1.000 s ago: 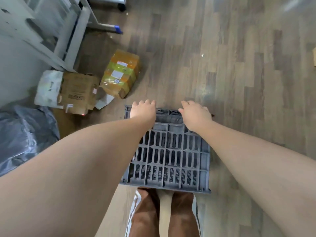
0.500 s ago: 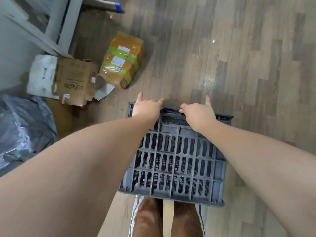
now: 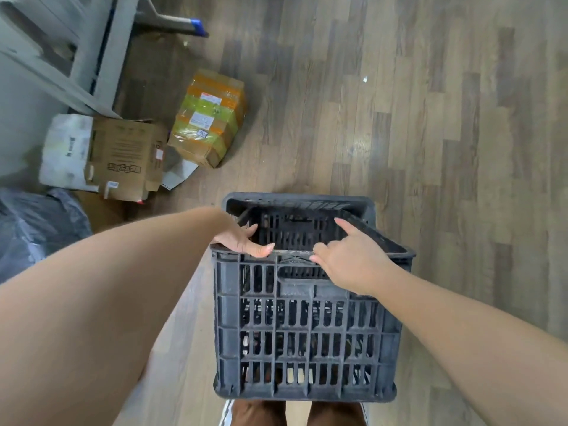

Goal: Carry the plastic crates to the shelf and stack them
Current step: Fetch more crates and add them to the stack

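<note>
We hold the dark grey slatted plastic crate (image 3: 304, 327) above the wood floor, in front of our legs. Left hand (image 3: 242, 241) curls over its near rim; right hand (image 3: 353, 262) grips that rim, index finger extended. Advice: move both hands apart toward the corners and keep the crate level while carrying.

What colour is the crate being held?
Dark grey, with slotted walls; the crate shows clearly in the head view.

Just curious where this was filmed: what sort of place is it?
Probably a storeroom or back room: taped parcels and a flattened cardboard box lie on the wood floor beside a grey metal frame, and a person holds a plastic crate.
</note>
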